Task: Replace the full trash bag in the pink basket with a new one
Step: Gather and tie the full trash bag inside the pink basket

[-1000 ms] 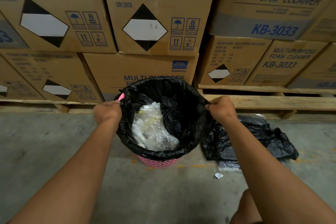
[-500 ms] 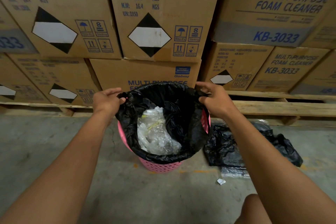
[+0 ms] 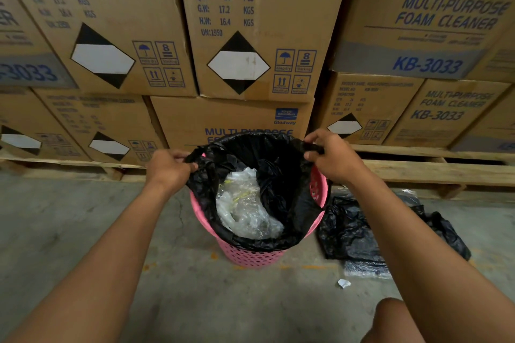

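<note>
A: Where the full black plastic trash bag sits in the perforated pink plastic basket on the grey concrete floor, how does it lie relative to the hands?

B: The bag hangs between them. The left hand is closed on the left edge of the bag mouth; the right hand is closed on the right edge. Both edges are off the rim, whose pink is bare on each side. The near edge appears to drape over the rim.

A: Which axis governs the lift?

B: The basket stands upright, so the bag's long axis is judged vertical. The clear crumpled plastic waste lies below both grips. Neither hand is clearly nearer; the pull should be straight up and even.

A: And the replacement?

B: A loose black plastic bag lies on the floor just beside the basket, on the right-hand side.
</note>
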`<state>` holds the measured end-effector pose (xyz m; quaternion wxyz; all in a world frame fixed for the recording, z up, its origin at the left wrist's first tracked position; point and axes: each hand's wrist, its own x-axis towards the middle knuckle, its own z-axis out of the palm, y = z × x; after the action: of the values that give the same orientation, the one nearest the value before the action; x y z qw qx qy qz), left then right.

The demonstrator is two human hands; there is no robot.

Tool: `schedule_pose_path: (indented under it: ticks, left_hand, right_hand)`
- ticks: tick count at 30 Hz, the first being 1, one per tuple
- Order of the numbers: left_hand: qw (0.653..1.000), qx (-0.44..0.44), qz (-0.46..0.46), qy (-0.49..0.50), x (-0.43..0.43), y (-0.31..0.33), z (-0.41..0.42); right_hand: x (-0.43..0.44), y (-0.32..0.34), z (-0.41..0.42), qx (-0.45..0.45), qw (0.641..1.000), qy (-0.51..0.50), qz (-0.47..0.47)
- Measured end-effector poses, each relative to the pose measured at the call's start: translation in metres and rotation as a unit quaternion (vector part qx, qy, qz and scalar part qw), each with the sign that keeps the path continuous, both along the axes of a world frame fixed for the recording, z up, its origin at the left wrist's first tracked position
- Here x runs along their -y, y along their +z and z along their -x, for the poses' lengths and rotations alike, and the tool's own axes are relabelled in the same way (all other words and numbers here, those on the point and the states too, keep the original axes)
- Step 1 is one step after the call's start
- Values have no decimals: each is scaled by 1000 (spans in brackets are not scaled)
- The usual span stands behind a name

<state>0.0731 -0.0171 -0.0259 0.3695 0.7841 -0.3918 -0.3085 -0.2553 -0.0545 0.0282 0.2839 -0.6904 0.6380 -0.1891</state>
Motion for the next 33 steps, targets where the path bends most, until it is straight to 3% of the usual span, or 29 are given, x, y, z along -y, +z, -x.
schedule_pose_path:
  ticks: [5,9,15,20,23,28,33]
  left_hand:
    - [993,67,101,-1,-3,9,7]
    - [988,-102,112,5,-4,20,14]
    - [972,-189,136,15,-4,32,24]
    - [966,-211,147,40,-4,39,31]
    - [978,-172,105,52,2,37,31]
    - [998,-45,19,44,5,49,29]
    - [995,71,56,52,0,58,33]
  right_hand:
    - [-5,-4,8,-18,999,-27,-15]
    - [-6,-3,11,-10,999,-37,8]
    - [-6,1,0,26,997,-26,72]
    - [-5,16,-7,49,996,-16,75]
    - [-5,29,-12,61,995,-16,79]
    - [-10,40,-18,0,993,-24,111]
    - [-13,47,-20,-72,987,-12,140]
